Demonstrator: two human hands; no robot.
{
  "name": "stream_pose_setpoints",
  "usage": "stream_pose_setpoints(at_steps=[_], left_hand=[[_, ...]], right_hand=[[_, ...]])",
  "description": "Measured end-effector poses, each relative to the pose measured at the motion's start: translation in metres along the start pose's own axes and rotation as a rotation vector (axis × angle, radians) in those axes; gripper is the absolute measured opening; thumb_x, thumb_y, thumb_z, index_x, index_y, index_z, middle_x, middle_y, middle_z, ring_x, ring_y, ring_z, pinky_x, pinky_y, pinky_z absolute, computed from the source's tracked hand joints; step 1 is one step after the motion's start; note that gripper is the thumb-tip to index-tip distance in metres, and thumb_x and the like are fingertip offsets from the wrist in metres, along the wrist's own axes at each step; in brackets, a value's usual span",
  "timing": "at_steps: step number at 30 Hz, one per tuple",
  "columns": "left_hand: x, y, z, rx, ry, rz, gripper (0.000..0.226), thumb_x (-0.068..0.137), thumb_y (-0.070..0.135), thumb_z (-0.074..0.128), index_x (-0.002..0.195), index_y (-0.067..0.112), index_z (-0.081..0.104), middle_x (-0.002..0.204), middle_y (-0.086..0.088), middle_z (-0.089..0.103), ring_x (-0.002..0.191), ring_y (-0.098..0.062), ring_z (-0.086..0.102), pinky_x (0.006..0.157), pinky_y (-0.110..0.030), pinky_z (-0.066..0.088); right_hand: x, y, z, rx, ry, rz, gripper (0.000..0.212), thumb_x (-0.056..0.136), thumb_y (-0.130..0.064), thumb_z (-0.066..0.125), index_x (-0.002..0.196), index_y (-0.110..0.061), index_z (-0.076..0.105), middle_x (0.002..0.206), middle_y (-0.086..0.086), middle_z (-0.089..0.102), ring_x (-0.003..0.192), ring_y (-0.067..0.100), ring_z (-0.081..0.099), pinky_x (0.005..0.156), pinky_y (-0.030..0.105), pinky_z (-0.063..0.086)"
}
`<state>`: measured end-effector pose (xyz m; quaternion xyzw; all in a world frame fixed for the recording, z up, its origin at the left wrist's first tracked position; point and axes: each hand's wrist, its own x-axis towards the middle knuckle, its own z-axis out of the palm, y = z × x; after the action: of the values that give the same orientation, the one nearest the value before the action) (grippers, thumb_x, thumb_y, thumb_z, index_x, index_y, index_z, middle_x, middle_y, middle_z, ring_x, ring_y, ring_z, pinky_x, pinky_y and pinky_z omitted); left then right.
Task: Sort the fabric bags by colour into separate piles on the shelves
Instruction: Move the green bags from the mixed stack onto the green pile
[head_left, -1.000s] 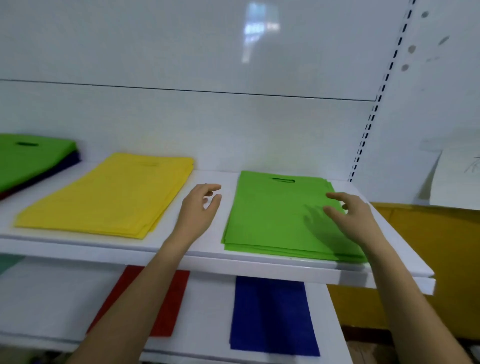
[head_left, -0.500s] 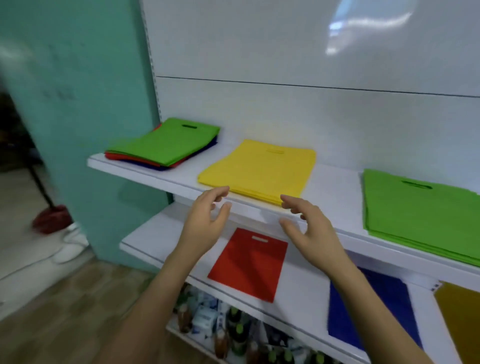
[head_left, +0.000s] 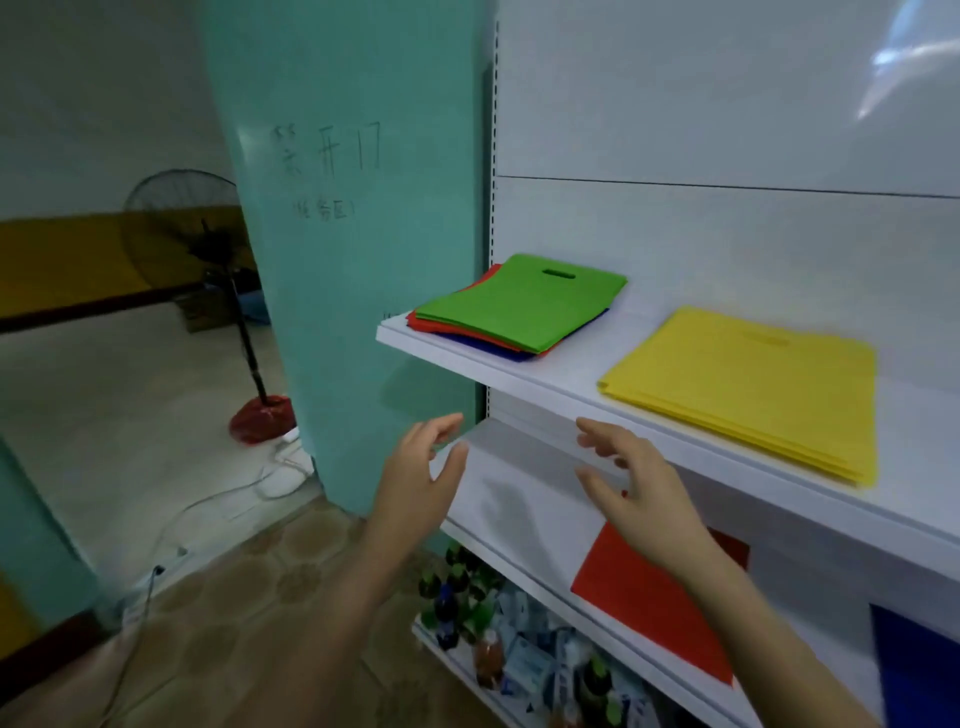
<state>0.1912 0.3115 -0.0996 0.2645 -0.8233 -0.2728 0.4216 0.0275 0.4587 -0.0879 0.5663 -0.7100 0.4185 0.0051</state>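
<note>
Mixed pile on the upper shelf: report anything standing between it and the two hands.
Nothing visible stands between. The left hand and right hand hover open and empty below the front edge of the upper shelf, so they must rise over it to reach the mixed pile.

Upper shelf (head_left: 571, 366): mixed pile (head_left: 519, 306), green on top; yellow pile (head_left: 753, 387) beside. Lower shelf (head_left: 519, 501): red bag (head_left: 649, 613), blue bag (head_left: 919, 670).

Green bag (head_left: 519, 304) tops red, blue ones (yellow pile (head_left: 753, 384) beside).
</note>
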Motion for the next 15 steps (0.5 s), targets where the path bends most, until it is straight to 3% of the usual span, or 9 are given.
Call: stream_pose_setpoints(at_steps=[10, 15], left_hand=[[0.115, -0.046, 0.002, -0.046, 0.006, 0.015, 0.029, 0.092, 0.013, 0.051, 0.121, 0.010, 0.056, 0.114, 0.004, 0.057, 0.106, -0.008, 0.051, 0.093, -0.020, 0.038], [0.187, -0.074, 0.006, 0.000, 0.000, 0.037, 0.026, 0.091, 0.011, 0.053, 0.116, 0.008, 0.059, 0.115, -0.003, 0.060, 0.107, -0.015, 0.054, 0.095, -0.029, 0.042]], right_hand=[[0.117, 0.011, 0.043, -0.006, 0.085, -0.061, 0.039, 0.089, -0.011, 0.057, 0.128, -0.016, 0.051, 0.109, -0.003, 0.059, 0.099, 0.016, 0.052, 0.088, 0.025, 0.037], [0.190, 0.034, 0.038, -0.003, 0.217, 0.020, 0.038, 0.086, -0.007, 0.060, 0.123, -0.013, 0.055, 0.106, 0.002, 0.062, 0.090, 0.016, 0.055, 0.080, 0.019, 0.039]])
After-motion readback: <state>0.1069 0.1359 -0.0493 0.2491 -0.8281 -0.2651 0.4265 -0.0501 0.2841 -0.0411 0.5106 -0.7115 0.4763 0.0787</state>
